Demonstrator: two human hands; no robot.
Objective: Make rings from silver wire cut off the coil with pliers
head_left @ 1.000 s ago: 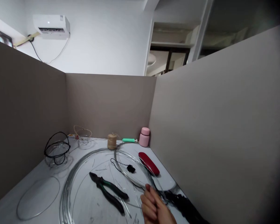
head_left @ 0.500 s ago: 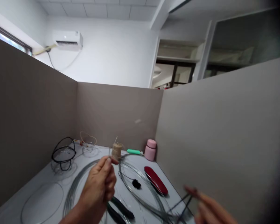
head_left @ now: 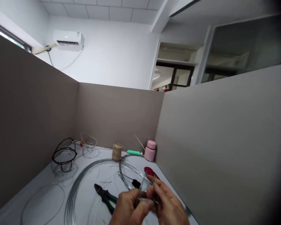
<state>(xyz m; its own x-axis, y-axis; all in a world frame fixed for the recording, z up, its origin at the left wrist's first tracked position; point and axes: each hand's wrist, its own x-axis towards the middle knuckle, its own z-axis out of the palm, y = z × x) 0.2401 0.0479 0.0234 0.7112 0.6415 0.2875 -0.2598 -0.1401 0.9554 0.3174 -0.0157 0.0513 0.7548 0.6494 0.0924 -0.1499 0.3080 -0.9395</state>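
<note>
My left hand (head_left: 132,207) and my right hand (head_left: 170,204) are close together at the lower middle, fingertips nearly meeting. A thin wire (head_left: 140,142) rises at a slant above them, and a short stretch shows between my right thumb and forefinger. My left fingers are closed in a pinch; what lies in them is hidden. Just left of the hands, green-handled pliers (head_left: 105,196) lie on the table. Beyond them is a small black clump (head_left: 136,183) with a dark strand. My right fingers partly cover a red case (head_left: 149,171).
Large coils of silvery wire (head_left: 71,195) spread over the white table. Behind stand a twine spool (head_left: 117,152), a green tube (head_left: 134,152) and a pink jar (head_left: 150,152). Black and clear wire shapes (head_left: 64,157) stand at left. Grey partitions (head_left: 117,115) enclose the table.
My right hand has come in from the far right to meet my left, which has moved right and down. The pliers' head is now uncovered. The dark strands at the right hand no longer show.
</note>
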